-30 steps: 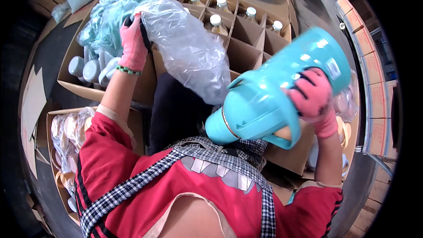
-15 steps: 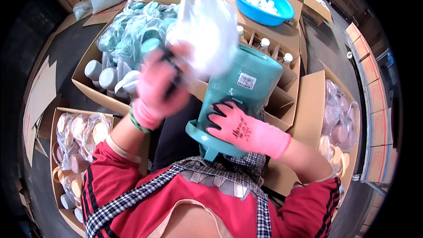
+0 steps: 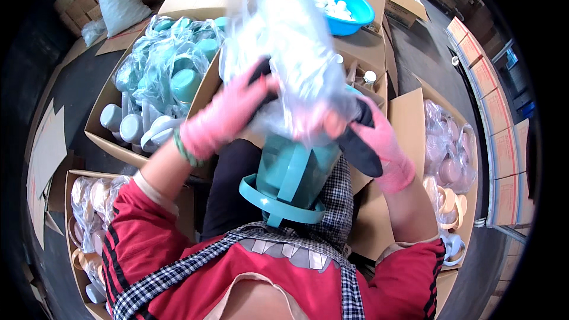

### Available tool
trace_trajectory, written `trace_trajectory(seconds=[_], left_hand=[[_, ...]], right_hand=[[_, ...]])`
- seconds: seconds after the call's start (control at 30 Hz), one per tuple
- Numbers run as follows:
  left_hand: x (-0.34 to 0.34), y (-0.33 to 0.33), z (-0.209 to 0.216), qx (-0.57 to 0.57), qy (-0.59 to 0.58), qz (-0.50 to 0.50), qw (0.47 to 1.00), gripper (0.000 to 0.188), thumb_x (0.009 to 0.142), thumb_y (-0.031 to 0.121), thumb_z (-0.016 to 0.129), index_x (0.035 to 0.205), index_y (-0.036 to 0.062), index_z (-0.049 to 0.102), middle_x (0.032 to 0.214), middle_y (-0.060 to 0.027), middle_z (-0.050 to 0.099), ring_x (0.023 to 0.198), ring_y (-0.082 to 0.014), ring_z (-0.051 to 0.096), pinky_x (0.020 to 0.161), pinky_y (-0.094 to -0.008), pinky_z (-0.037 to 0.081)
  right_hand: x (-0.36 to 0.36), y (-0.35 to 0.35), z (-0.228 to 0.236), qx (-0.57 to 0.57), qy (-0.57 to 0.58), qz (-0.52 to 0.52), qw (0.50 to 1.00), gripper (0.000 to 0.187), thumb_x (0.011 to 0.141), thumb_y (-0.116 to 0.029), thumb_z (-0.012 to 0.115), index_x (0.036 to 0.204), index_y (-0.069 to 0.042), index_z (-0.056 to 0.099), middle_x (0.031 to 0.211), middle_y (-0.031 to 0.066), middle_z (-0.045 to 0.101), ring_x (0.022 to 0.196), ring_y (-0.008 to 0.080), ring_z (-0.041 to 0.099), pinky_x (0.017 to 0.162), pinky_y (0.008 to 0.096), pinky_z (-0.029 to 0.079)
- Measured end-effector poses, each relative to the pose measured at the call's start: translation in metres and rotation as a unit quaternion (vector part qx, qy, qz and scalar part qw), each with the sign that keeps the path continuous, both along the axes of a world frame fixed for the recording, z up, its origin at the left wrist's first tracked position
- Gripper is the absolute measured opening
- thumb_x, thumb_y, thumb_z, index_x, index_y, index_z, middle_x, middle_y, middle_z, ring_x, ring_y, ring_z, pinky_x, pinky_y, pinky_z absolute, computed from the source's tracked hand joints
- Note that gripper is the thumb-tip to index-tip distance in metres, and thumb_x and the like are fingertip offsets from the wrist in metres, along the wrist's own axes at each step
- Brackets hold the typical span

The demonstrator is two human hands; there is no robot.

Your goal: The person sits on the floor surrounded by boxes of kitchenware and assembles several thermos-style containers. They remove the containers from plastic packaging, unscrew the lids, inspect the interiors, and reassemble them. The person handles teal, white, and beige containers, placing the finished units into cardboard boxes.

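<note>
A large teal plastic jug (image 3: pixel 284 169) with a hoop-like part at its near end rests in my lap, against the checked apron. A clear plastic bag (image 3: pixel 290 41) covers its far end and billows up in front of me, smeared by motion. My left hand (image 3: pixel 231 109), in a pink and black glove, grips the bag on its left side, fingers bent into the film. On the right side, my gloved right hand (image 3: pixel 379 142) pinches the bag's edge near the jug. Bag and fingers hide the jug's far part.
At the left stands a carton of bagged teal lids (image 3: pixel 186 83) and grey handled parts (image 3: pixel 131 127). Behind the bag are a divided carton with bottles (image 3: pixel 369 78) and a blue basin (image 3: pixel 361 3) of white pieces. Cartons of pink and cream parts (image 3: pixel 450 172) flank me.
My right hand has left the jug's side and taken the bag's edge. The bag has come down over the jug's far end, and the jug has turned more upright in view.
</note>
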State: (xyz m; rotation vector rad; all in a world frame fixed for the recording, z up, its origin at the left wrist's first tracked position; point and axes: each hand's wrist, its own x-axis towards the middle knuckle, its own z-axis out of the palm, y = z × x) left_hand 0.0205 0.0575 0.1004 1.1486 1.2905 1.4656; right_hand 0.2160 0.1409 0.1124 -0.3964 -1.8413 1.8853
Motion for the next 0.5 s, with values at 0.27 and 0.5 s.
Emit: trace_trajectory(seconds=[0.27, 0.5], left_hand=[[-0.079, 0.095, -0.009, 0.236, -0.199, 0.129, 0.942, 0.052, 0.081, 0.036, 0.056, 0.117, 0.0016, 0.042, 0.115, -0.0146, 0.046, 0.105, -0.0227, 0.048, 0.092, -0.0326, 0.038], [-0.041, 0.114, -0.165, 0.028, -0.403, -0.015, 0.915, 0.07, 0.08, 0.064, 0.037, 0.124, 0.0101, 0.04, 0.111, -0.0067, 0.053, 0.101, -0.0224, 0.048, 0.088, -0.0355, 0.039]], right_hand=[[0.0, 0.084, 0.012, 0.744, -0.266, -0.111, 0.602, 0.02, 0.073, -0.013, 0.056, 0.091, -0.004, 0.056, 0.092, 0.0123, 0.056, 0.093, 0.0278, 0.051, 0.083, 0.038, 0.04], [0.053, 0.12, -0.12, 0.142, -0.228, -0.132, 0.954, 0.031, 0.085, -0.023, 0.052, 0.105, 0.0, 0.053, 0.095, 0.0085, 0.059, 0.092, 0.0179, 0.053, 0.082, 0.0293, 0.041]])
